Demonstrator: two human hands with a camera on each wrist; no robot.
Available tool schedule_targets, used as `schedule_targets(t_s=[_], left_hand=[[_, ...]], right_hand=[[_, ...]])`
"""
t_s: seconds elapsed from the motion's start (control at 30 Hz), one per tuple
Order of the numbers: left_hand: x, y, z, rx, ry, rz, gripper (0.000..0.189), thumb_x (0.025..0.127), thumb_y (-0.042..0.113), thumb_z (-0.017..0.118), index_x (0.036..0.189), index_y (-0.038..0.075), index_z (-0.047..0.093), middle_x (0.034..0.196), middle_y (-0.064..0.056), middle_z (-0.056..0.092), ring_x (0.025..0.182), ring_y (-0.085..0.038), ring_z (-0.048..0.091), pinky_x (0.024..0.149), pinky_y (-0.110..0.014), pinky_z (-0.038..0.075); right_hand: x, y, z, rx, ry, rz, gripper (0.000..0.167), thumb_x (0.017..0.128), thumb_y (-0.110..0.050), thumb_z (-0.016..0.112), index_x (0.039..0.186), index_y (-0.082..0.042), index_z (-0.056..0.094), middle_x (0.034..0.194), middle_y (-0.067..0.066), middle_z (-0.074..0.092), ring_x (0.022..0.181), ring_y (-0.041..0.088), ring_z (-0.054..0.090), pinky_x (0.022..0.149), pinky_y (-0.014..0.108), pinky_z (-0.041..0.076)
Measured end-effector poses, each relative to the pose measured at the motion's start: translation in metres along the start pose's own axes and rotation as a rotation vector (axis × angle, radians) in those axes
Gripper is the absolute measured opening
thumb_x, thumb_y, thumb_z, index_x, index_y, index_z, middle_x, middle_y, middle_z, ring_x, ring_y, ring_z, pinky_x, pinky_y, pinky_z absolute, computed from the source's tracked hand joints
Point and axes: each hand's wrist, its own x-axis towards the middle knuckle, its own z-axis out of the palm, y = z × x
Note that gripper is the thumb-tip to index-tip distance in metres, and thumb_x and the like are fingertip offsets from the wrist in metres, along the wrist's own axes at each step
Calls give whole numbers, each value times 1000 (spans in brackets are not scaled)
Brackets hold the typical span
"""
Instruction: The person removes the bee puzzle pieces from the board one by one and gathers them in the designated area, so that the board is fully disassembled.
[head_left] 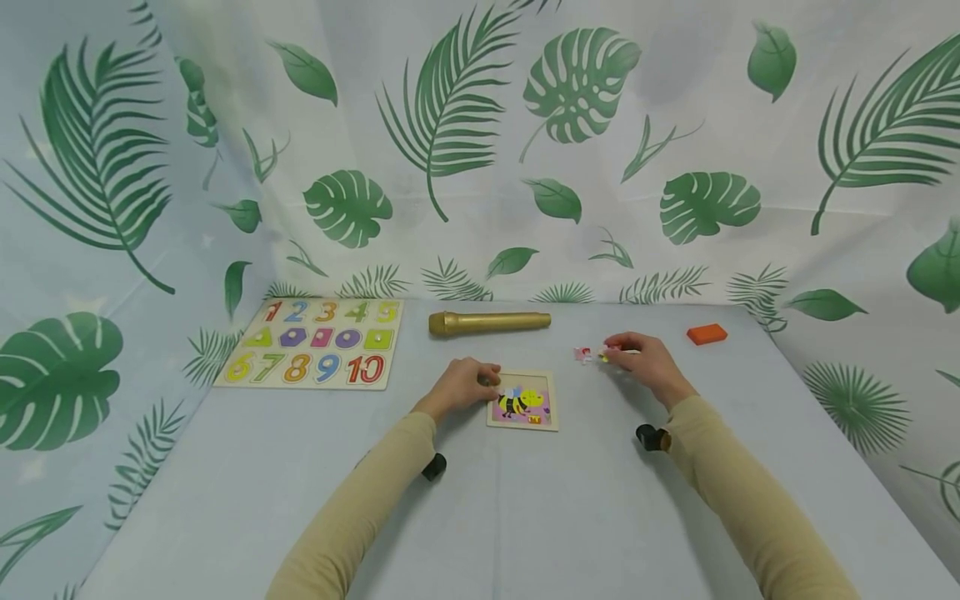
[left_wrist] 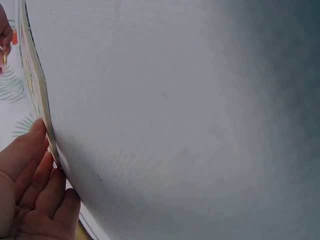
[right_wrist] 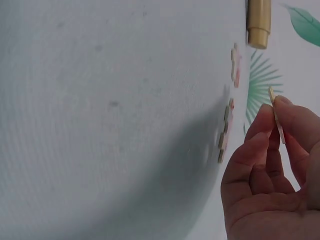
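A small framed bee jigsaw puzzle [head_left: 522, 402] lies on the table, with part of its upper area showing bare wood. My left hand [head_left: 461, 385] grips its left edge; in the left wrist view the thumb [left_wrist: 36, 129] is on the frame and the fingers are at its side. Off to the right, my right hand [head_left: 647, 362] is raised over the table and pinches a thin jigsaw piece [right_wrist: 276, 117] between thumb and fingers. Below that hand, loose jigsaw pieces [right_wrist: 235, 65] lie on the cloth; the hand partly covers them in the head view.
A gold microphone [head_left: 489, 323] lies behind the puzzle. At the back left is a number and shape board [head_left: 311, 343], at the back right an orange block [head_left: 707, 334]. Leaf-printed cloth [head_left: 480, 233] hangs behind the table.
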Motion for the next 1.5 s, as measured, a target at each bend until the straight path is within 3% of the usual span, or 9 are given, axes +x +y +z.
schedule_targets(t_s=[0.67,0.97,1.2,1.5], left_hand=[[-2,0,-1,-6,1,5,24,86,13,75,109,5,74,133,-2,62,130,-23,50,110,-37,37],[-1,-2,0,-17,-2,1,25,86,13,75,109,4,74,132,-2,62,130,-23,50,110,-38,37],[0,-1,2,-21,-7,-10,25,87,13,74,110,5,74,133,-1,62,131,-22,49,111,-38,36],[0,-1,2,-28,2,-12,24,87,13,74,109,5,74,132,-1,62,130,-21,50,109,-37,38]], right_hand=[[12,19,-20,15,-11,77,45,103,-23,49,145,-9,44,143,19,39,112,32,46,93,37,42],[13,21,-27,-20,-54,62,43,103,-17,46,144,-6,44,142,23,39,114,35,42,96,43,40],[12,28,-43,-121,-63,56,43,102,-18,43,142,-3,45,144,27,37,118,41,36,102,56,35],[14,35,-52,-126,-157,52,44,101,-18,52,141,-2,47,141,27,42,116,40,40,102,53,39]])
